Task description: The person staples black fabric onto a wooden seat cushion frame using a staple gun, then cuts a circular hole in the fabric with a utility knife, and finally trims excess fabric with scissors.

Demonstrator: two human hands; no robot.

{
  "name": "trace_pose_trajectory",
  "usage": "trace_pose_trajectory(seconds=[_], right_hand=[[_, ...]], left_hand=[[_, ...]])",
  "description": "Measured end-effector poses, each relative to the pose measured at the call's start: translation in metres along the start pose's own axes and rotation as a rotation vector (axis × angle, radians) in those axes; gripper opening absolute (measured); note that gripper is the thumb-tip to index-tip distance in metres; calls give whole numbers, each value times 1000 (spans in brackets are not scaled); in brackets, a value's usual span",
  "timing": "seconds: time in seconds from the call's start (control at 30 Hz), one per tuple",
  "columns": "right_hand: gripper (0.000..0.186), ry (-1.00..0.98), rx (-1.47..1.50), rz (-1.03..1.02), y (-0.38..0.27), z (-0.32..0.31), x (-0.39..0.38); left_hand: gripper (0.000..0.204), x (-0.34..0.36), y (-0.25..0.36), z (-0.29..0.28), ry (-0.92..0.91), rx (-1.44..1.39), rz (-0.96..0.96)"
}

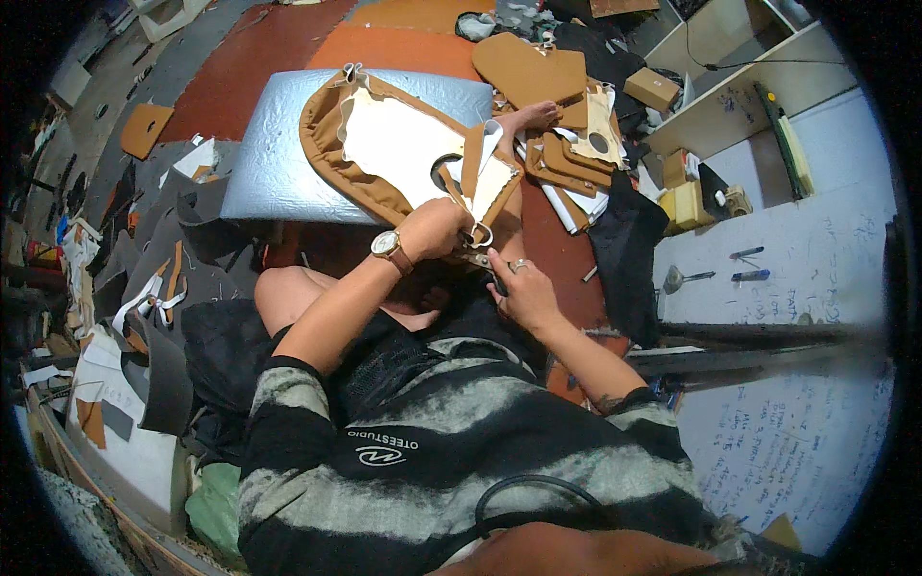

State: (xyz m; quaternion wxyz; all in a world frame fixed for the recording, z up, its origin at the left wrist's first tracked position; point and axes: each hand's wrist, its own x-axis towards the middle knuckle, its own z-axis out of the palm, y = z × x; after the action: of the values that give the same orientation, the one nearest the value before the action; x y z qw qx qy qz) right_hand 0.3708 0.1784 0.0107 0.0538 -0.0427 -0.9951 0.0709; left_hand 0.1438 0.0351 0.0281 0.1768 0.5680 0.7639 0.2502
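A tan upholstered panel [327,144], white on its facing side and with a gathered tan edge, rests partly on a silver foil-covered block [259,173]. It has a round dark hole near its right end. My left hand [440,228], with a watch on the wrist, is closed on the lower right edge of the panel, beside a loose white strip. Just to the right, my right hand [526,296] is wrapped round a small hand tool with a metal head [477,257] and dark handle, which looks like pliers. The tool's tip is close to the panel's edge.
Several tan panels [528,72] are stacked at the far right, beside my bare foot [530,117]. White shelving [720,38] and a written-on white board [768,250] stand to the right. Grey sheets and scraps [182,288] lie at left, and one tan piece [146,130] farther off.
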Motion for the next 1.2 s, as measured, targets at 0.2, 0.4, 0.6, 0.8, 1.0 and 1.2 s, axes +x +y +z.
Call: trace_pose_trajectory(seconds=[0.2,0.4,0.6,0.8,1.0,1.2], right_hand=[[67,-74,-62,-40,42,-18,1],[70,-52,-51,-33,46,-7,11],[67,-132,-52,-72,56,-13,19],[57,-121,-86,-109,32,-14,30],[48,-130,-95,-159,33,-4,38],[54,-244,34,11,-18,24,119]], left_hand=[[19,16,22,8,50,52,-34],[9,29,26,27,208,-25,-39],[13,18,39,24,263,-94,-165],[13,19,35,38,379,-108,-174],[8,17,49,20,402,-259,-231],[17,36,67,22,605,-172,-244]])
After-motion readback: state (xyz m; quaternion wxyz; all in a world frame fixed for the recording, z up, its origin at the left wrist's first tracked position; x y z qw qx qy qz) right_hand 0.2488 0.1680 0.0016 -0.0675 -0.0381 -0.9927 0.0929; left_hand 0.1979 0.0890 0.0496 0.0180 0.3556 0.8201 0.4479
